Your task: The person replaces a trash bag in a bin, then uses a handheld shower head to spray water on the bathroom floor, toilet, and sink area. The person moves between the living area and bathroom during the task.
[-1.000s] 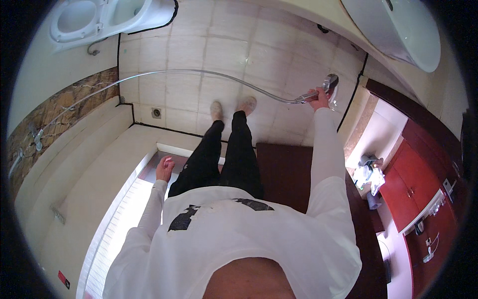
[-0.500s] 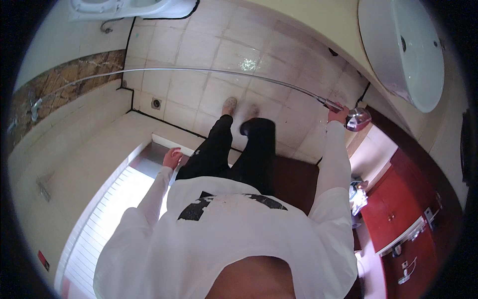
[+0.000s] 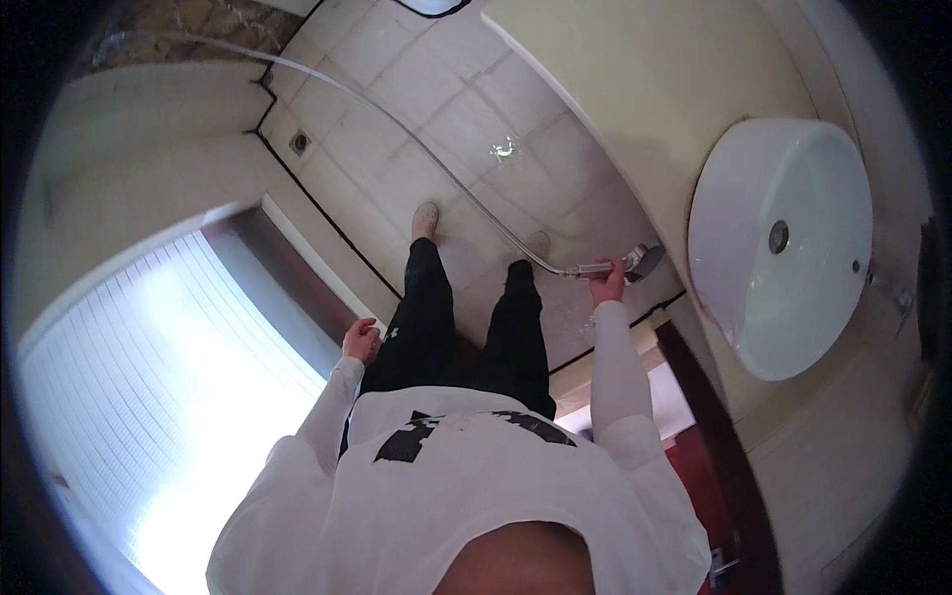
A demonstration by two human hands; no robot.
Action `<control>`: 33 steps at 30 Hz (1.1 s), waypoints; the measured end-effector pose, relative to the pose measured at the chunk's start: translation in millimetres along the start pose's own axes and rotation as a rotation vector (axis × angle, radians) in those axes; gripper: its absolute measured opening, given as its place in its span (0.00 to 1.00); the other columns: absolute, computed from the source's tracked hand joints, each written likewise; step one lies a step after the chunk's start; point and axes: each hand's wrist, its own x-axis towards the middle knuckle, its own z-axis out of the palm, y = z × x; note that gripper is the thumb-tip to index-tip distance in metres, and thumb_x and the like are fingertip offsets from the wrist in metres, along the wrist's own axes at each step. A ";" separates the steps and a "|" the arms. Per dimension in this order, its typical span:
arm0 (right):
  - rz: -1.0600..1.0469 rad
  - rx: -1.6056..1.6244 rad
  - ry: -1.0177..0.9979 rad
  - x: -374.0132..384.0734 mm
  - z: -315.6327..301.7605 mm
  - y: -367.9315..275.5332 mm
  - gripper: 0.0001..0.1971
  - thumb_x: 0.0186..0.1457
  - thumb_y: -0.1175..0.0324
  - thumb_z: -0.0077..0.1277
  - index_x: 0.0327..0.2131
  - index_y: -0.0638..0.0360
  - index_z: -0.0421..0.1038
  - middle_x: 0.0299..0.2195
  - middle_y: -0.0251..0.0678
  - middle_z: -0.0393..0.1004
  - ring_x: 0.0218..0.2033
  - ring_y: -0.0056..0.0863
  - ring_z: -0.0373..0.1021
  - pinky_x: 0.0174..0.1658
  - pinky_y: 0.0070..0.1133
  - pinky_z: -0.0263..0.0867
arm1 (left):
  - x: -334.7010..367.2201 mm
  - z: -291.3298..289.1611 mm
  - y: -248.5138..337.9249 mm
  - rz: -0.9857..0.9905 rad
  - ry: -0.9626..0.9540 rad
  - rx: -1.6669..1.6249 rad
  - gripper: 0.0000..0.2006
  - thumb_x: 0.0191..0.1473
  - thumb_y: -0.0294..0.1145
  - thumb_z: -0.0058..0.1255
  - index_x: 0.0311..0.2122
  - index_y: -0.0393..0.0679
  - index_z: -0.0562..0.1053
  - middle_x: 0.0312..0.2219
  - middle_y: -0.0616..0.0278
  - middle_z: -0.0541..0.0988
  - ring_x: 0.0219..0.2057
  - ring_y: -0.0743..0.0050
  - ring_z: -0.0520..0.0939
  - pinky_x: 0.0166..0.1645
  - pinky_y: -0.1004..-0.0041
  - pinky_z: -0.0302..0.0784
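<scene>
My right hand [image 3: 608, 286] is wrapped round the chrome handle of a handheld shower head [image 3: 646, 261], low over the tiled floor and beside the washbasin counter. From the handle a silvery shower hose [image 3: 426, 151] sags in a long curve up to the far left wall. Hanging by my left thigh is my left hand [image 3: 362, 340], its fingers loosely bent and nothing visible in them. The shower head's face is mostly turned from view, and I cannot make out any spray.
A white oval washbasin [image 3: 729, 253] sits on a pale counter [image 3: 595, 50] at the right. Wet-looking floor tiles [image 3: 466, 119] lie ahead, with a square drain [image 3: 300, 143] near the left wall. A bright window [image 3: 149, 397] is at the left, a dark red doorframe [image 3: 729, 466] at the lower right.
My view has turned toward the basin. My right hand has brought the shower head inward and lower, and the hose sags more. One foot has stepped, and my legs stand farther apart.
</scene>
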 end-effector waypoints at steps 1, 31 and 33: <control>-0.003 0.040 0.038 7.6 2.7 -1.0 0.10 0.41 0.64 0.45 0.23 0.61 0.64 0.24 0.36 0.67 0.28 0.31 0.64 0.35 0.30 0.63 | -16.0 18.2 -3.9 0.051 0.044 0.077 0.14 0.42 0.28 0.46 0.38 0.40 0.66 0.26 0.62 0.72 0.25 0.77 0.72 0.28 0.79 0.68; 0.528 -0.620 -0.318 5.0 19.2 112.0 0.10 0.44 0.64 0.42 0.24 0.62 0.64 0.31 0.44 0.68 0.31 0.37 0.65 0.36 0.32 0.61 | -217.6 368.4 -254.5 -0.517 0.044 -0.960 0.15 0.42 0.31 0.46 0.40 0.45 0.65 0.26 0.66 0.69 0.24 0.80 0.69 0.25 0.80 0.66; 0.458 -0.558 -0.271 3.3 6.1 110.5 0.10 0.46 0.64 0.41 0.23 0.61 0.62 0.30 0.43 0.68 0.31 0.37 0.64 0.37 0.33 0.61 | -232.0 374.1 -259.1 -0.559 0.105 -1.003 0.15 0.42 0.29 0.45 0.39 0.44 0.65 0.26 0.66 0.68 0.24 0.81 0.69 0.24 0.81 0.66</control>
